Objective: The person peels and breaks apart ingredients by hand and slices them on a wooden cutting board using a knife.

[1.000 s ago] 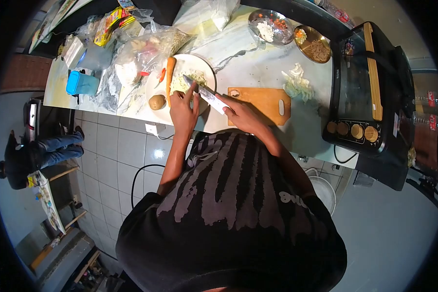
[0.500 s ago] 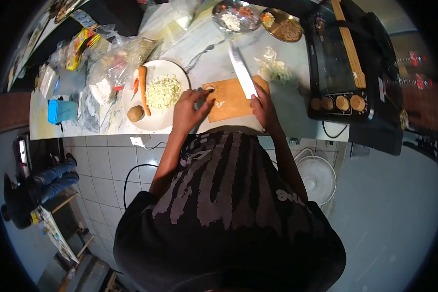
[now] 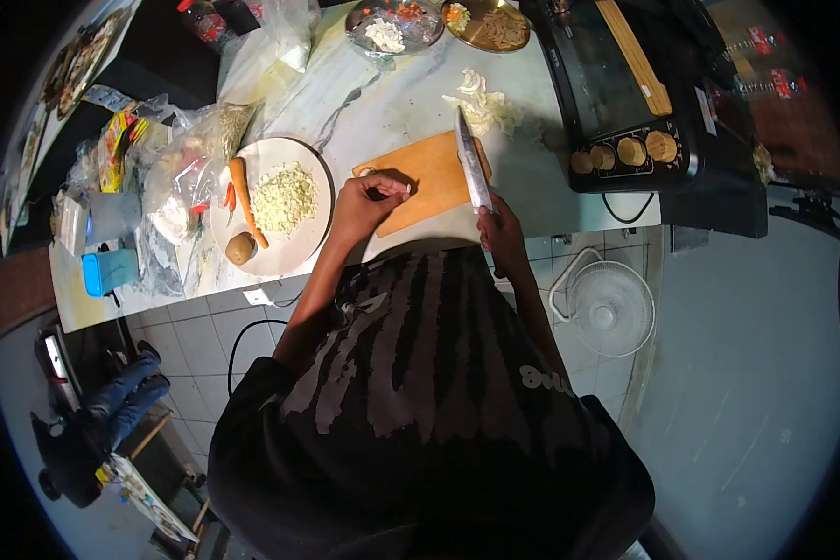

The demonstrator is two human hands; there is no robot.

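Observation:
My right hand (image 3: pixel 502 231) is closed round the handle of a large kitchen knife (image 3: pixel 473 168). The blade points away from me over the right side of a wooden cutting board (image 3: pixel 429 177). Over the board's left side, my left hand (image 3: pixel 364 207) pinches a small white piece (image 3: pixel 407 189) that looks like a garlic clove. Another small pale bit (image 3: pixel 366 172) lies by the board's far left corner. To the left, a large plate (image 3: pixel 299 256) carries chopped pale-green vegetable (image 3: pixel 286 200), a carrot (image 3: pixel 243 194), red chillies (image 3: pixel 229 195) and a brown potato (image 3: pixel 240 248).
Cabbage-like leaves (image 3: pixel 485 107) lie beyond the board. Two metal plates of chopped food, a silver one (image 3: pixel 429 39) and a brass-coloured one (image 3: pixel 523 35), stand at the back. A black oven (image 3: pixel 569 103) is at right, plastic bags (image 3: pixel 173 173) and a blue container (image 3: pixel 110 272) at left.
My left hand's fingers have come together on the small white piece. The knife blade has turned from flat to more edge-on. The whole view has rotated and shifted slightly.

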